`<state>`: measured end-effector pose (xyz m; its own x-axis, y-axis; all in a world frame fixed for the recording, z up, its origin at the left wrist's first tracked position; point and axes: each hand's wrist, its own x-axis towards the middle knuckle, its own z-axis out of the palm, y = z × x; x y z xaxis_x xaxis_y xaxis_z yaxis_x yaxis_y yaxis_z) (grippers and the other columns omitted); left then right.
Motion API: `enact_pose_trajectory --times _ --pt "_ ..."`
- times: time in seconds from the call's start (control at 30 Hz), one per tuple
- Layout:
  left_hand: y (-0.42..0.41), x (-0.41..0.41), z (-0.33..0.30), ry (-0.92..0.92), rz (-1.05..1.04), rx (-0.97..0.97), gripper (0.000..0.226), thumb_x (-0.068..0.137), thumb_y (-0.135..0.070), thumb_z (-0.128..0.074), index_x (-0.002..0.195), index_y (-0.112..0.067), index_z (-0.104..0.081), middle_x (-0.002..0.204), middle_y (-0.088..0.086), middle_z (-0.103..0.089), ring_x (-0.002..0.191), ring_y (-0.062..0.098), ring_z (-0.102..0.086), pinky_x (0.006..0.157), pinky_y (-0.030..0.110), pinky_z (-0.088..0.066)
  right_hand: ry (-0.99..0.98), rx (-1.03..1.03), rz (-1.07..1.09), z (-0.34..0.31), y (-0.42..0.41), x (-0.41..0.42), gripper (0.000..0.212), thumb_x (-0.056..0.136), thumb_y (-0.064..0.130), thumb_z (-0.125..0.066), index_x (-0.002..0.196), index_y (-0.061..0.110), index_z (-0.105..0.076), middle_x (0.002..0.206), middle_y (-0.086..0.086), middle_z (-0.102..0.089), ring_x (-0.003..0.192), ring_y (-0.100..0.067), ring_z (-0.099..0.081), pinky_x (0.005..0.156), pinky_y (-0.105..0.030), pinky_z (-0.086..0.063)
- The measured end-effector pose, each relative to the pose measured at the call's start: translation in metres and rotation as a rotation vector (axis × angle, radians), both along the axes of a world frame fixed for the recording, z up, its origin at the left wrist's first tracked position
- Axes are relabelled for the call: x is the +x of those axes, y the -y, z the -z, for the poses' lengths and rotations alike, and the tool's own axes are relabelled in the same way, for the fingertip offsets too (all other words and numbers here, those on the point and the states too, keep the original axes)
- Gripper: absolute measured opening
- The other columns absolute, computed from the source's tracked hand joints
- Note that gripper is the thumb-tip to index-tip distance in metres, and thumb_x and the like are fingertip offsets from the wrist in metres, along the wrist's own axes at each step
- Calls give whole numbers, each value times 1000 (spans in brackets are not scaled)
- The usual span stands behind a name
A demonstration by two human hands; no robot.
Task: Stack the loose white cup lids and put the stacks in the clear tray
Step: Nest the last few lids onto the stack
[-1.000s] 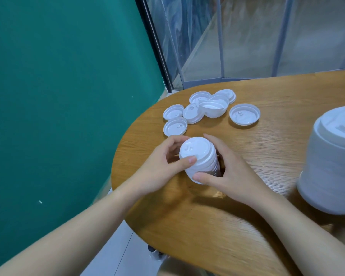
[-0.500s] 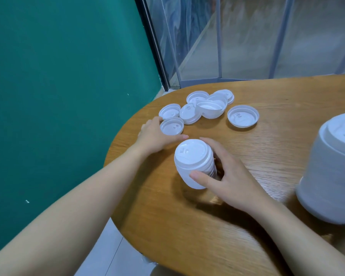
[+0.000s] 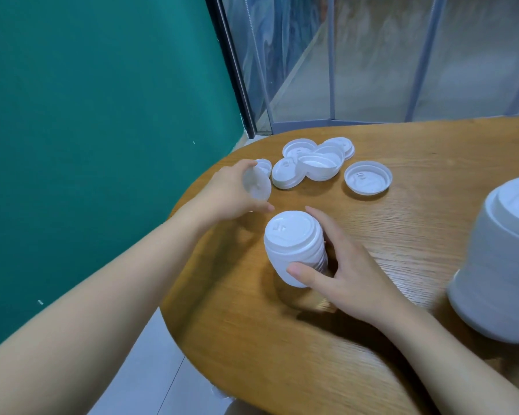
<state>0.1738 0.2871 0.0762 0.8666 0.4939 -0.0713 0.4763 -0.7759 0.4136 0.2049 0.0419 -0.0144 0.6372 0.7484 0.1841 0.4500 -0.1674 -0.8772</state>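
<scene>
Lid (image 3: 256, 184), seemingly translucent white, tilted in left hand (image 3: 226, 194).

Left hand (image 3: 231, 193) pinches a lid aloft; right hand (image 3: 345, 265) curls its grip round a stack.

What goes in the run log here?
left hand: holds single white plastic lid | right hand: holds white lid stack | wooden table

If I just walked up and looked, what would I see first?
Probably the small stack of white lids in the middle of the wooden table, gripped by the right hand. Just to its left, the left hand holds up a single lid on its edge. Behind them loose lids lie scattered, and a much bigger stack looms at the right edge.
</scene>
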Motion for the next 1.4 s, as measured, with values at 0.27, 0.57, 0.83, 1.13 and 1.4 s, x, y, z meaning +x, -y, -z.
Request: enact_pose_trajectory --times 0.27,0.57,0.83,1.13,1.4 --pt "40 -57 -36 266 134 -239 77 68 -41 -95 130 -41 -50 125 -19 -64 120 -1 -61 110 32 -47 -21 -2 -1 -1 1 0 93 72 77 -65 154 52 -29 149 32 -46 138 7 -43 116 -34 -39" --pt "72 -80 1 408 141 -480 62 78 -24 -92 127 -25 -53 117 -16 -70 112 3 -66 94 19 -50 -31 42 -52 -8 3 -3 75 85 68 -62 152 46 -38 142 30 -55 134 2 -51 111 -41 -45" --pt "68 -83 27 324 231 -525 65 84 -25 -84 142 -28 -55 137 -12 -64 131 10 -58 111 34 -48 -24 87 -80 -16 3 -5 52 95 47 -71 142 46 -48 136 26 -60 129 -4 -56 105 -40 -49" --pt "61 -80 26 268 282 -552 59 91 -28 -80 143 -30 -54 137 -17 -63 131 5 -57 108 26 -47 -95 68 -22 -4 2 -1 86 79 70 -75 152 44 -39 138 31 -57 130 9 -51 107 -25 -43" --pt "56 -76 27 282 265 -609 41 101 -23 -67 141 -25 -58 134 -12 -67 127 6 -60 107 26 -48 -93 69 -30 -4 1 0 88 74 67 -72 153 48 -37 139 30 -57 131 6 -52 109 -30 -44"
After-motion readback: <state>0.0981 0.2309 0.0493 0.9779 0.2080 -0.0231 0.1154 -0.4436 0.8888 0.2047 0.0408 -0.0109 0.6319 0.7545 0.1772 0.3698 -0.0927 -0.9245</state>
